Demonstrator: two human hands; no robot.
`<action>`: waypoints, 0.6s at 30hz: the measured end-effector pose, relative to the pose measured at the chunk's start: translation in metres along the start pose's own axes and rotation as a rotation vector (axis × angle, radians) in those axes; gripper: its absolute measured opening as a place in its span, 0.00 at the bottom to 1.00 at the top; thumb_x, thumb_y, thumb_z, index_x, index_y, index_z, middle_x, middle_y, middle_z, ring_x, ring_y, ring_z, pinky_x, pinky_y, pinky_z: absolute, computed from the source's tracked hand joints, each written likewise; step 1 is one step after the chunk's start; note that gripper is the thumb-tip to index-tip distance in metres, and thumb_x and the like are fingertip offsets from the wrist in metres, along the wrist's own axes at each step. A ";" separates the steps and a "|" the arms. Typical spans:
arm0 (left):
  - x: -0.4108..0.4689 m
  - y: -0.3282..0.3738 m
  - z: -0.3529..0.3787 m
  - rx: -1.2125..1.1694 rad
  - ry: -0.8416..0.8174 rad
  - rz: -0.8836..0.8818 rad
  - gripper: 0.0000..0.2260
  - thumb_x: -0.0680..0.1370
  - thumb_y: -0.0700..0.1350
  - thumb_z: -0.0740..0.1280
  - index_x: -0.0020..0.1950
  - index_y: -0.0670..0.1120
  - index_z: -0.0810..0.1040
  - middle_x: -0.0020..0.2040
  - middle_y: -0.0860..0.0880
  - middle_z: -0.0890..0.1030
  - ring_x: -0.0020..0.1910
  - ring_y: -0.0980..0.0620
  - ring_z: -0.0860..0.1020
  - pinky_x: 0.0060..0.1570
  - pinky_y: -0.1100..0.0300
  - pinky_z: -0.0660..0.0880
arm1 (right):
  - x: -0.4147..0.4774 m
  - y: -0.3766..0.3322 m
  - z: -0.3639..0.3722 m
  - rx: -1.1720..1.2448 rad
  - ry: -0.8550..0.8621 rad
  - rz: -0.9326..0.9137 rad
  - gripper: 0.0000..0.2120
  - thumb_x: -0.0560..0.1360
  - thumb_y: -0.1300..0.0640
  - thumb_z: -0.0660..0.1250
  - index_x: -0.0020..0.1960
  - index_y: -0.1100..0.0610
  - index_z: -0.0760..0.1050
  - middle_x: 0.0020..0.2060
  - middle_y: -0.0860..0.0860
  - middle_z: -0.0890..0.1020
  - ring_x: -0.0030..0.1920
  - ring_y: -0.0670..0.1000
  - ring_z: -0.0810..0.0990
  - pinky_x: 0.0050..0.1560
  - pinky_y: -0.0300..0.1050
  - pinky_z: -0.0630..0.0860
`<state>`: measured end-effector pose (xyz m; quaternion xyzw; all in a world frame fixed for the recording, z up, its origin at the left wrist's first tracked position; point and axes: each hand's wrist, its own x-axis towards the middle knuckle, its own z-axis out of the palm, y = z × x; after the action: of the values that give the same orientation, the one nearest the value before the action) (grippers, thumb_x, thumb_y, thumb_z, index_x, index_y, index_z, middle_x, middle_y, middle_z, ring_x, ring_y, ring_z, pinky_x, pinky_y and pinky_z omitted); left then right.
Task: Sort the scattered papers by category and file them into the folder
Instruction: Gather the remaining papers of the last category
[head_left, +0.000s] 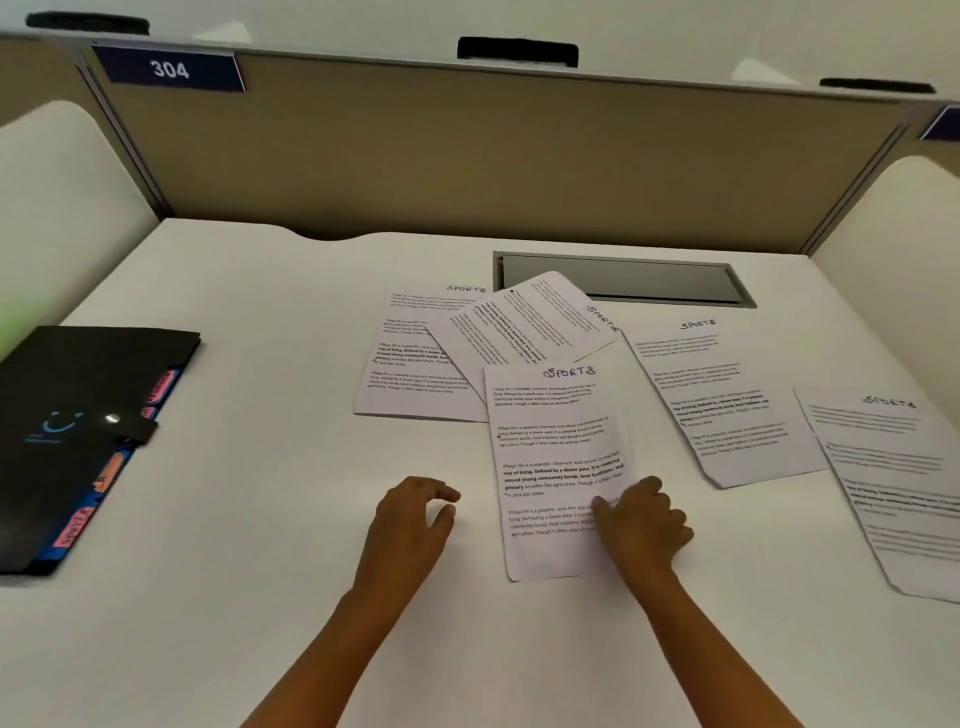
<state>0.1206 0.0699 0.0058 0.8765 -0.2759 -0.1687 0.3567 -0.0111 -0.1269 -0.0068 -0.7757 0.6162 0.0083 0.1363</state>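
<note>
L hand (410, 519) loosely curled, empty; R hand (644, 519) pinches sheet (556, 441) headed "SPORTS"; partition tag (169, 68) reads "304".

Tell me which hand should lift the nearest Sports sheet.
Right. The right hand lies on the lower right edge of the nearest sheet, thumb on the paper. The left hand hangs loosely curled over the bare desk beside it, holding nothing.
</note>
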 end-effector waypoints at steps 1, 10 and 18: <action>0.001 -0.001 -0.003 -0.003 0.012 0.011 0.07 0.76 0.44 0.67 0.52 0.52 0.80 0.56 0.54 0.78 0.56 0.54 0.75 0.56 0.64 0.69 | -0.001 -0.002 0.001 0.010 0.000 -0.007 0.23 0.75 0.47 0.65 0.61 0.62 0.66 0.58 0.59 0.76 0.58 0.61 0.74 0.57 0.50 0.68; 0.017 0.001 -0.044 -0.125 0.052 0.053 0.07 0.76 0.42 0.67 0.51 0.51 0.81 0.49 0.58 0.80 0.44 0.61 0.78 0.40 0.77 0.69 | -0.024 -0.006 -0.027 0.515 0.195 -0.114 0.08 0.74 0.58 0.69 0.50 0.61 0.75 0.42 0.55 0.81 0.36 0.52 0.78 0.39 0.44 0.78; 0.029 0.004 -0.058 -0.525 -0.198 -0.204 0.11 0.81 0.47 0.59 0.57 0.49 0.79 0.53 0.50 0.83 0.44 0.53 0.83 0.43 0.59 0.80 | -0.051 -0.028 -0.076 0.853 0.126 -0.214 0.10 0.71 0.54 0.72 0.50 0.55 0.75 0.43 0.49 0.80 0.39 0.45 0.78 0.35 0.30 0.72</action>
<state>0.1706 0.0804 0.0459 0.7566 -0.1667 -0.3539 0.5239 -0.0081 -0.0891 0.0815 -0.7085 0.4876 -0.3084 0.4065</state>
